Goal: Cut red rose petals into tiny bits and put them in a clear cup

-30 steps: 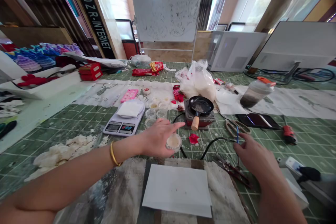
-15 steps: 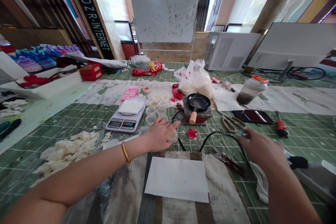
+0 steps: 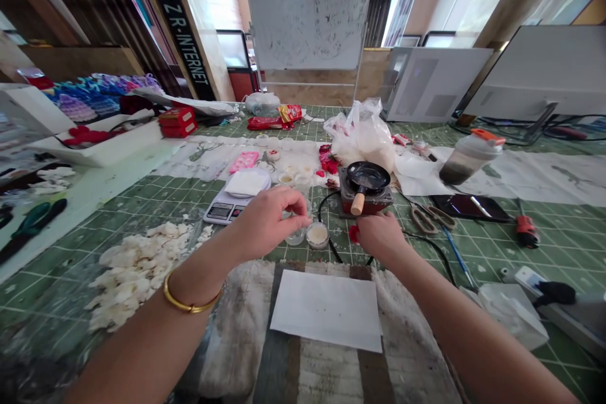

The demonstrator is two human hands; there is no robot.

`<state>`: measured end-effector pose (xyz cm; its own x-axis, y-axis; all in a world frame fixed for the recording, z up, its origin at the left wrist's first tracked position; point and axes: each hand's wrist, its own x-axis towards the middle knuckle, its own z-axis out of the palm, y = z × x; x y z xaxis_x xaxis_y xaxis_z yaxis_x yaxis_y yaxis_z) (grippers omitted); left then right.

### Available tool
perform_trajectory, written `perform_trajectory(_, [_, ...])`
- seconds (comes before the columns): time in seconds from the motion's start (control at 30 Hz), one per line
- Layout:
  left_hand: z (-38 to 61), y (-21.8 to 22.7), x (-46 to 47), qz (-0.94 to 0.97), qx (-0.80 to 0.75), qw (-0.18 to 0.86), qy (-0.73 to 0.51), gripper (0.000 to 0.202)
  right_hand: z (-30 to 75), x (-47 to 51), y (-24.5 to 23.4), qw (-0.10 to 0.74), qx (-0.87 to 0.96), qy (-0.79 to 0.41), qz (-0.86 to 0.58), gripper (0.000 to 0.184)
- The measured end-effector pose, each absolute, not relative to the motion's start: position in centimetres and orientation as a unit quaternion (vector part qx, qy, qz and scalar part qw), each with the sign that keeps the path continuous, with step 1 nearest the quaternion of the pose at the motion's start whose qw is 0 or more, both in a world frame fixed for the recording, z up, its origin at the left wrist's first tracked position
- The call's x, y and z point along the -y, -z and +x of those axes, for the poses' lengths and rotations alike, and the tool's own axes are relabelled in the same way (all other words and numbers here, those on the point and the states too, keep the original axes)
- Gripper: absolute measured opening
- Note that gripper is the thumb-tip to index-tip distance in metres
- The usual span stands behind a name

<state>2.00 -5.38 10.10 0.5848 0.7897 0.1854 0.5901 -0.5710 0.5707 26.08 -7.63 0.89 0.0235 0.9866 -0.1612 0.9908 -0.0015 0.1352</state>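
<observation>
My left hand [image 3: 265,224] hovers over the green cutting mat, its fingers pinched on the rim of a small clear cup [image 3: 295,238]. Just to the right of that cup stands another small cup with beige filling [image 3: 317,235]. My right hand [image 3: 379,237] rests on the mat in front of the red heater [image 3: 374,201], which carries a small black pan [image 3: 368,175] with a wooden handle. Its fingers curl down onto a red piece [image 3: 353,233] at its left edge. A white sheet of paper [image 3: 329,309] lies on a stained cloth below both hands.
A digital scale [image 3: 233,201] with a white dish stands left of the cups, and more small cups sit behind them. A pile of white flakes [image 3: 135,268] lies at the left. Scissors [image 3: 428,218], a phone, a shaker bottle [image 3: 466,158], a plastic bag [image 3: 362,136] and a black cable are to the right.
My left hand has let go of the beige cup and pinched a clear cup beside it. My right hand has swung left from the cable to the red piece by the heater.
</observation>
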Motion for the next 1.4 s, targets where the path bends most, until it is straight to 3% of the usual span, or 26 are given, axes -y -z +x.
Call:
perform_trajectory(0.17, [1.9,-8.1,8.4,0.909,-0.303,0.281,-0.052,0.01,25.8,7.5,-1.2,0.111,-0.692,0.013,0.713,0.033])
perform_trajectory(0.3, [4.1,-4.3,11.0,0.923,-0.332,0.179,0.082,0.011,26.0,7.9,-2.0,0.101,-0.68,0.023,0.725,0.032])
perform_trajectory(0.47, [6.8,-0.9,11.7,0.918,-0.355,0.153,0.087,0.024,26.4,8.4,-2.7,0.051,-0.669,0.035,0.741,0.026])
perform_trajectory(0.73, [6.8,-1.5,11.3,0.892,-0.399,0.212,0.034,0.021,26.9,9.6,-3.2,-0.125,-0.646,0.069,0.75,0.029])
perform_trajectory(0.87, [6.7,-2.0,10.9,0.857,-0.43,0.282,-0.043,0.021,27.0,11.2,-3.9,-0.204,-0.636,0.168,0.725,0.034])
perform_trajectory(0.97, [7.0,-2.4,10.4,0.743,-0.408,0.507,-0.16,0.028,26.4,12.8,-4.0,-0.226,-0.653,0.285,0.664,0.034])
perform_trajectory(1.07, [7.4,-2.6,10.3,0.53,-0.361,0.72,-0.266,0.023,25.3,13.9,-3.9,-0.239,-0.656,0.349,0.625,0.032])
perform_trajectory(1.27, [7.2,-2.2,10.1,0.489,-0.343,0.757,-0.263,0.02,25.6,15.5,-4.5,-0.237,-0.658,0.349,0.624,0.027])
perform_trajectory(1.33, [7.0,-2.1,9.7,0.502,-0.341,0.749,-0.267,0.019,27.2,16.2,-4.8,-0.185,-0.655,0.292,0.672,0.029])
perform_trajectory(1.4, [6.7,-1.9,9.3,0.509,-0.339,0.742,-0.277,0.017,29.3,16.8,-4.7,-0.068,-0.642,0.207,0.735,0.028])
